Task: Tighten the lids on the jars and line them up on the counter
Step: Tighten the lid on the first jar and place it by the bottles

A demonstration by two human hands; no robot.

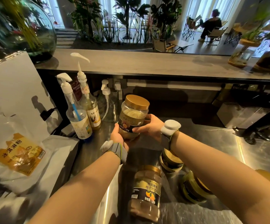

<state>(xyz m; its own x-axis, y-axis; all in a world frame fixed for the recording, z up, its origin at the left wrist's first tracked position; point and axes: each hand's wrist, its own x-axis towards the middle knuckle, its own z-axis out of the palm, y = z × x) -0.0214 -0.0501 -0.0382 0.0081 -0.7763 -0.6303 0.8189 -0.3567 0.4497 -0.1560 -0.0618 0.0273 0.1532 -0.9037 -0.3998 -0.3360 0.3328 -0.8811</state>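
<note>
Under the forearms, two half-hidden jars; both hands' fingers clamped on the gold-lidded jar.

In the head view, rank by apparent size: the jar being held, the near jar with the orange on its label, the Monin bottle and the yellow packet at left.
1. Near jar, though nearness to the camera inflates it.
2. Yellow packet and held jar, in both hands, look alike; unranked.
3. Monin bottle, slimmest.
</note>
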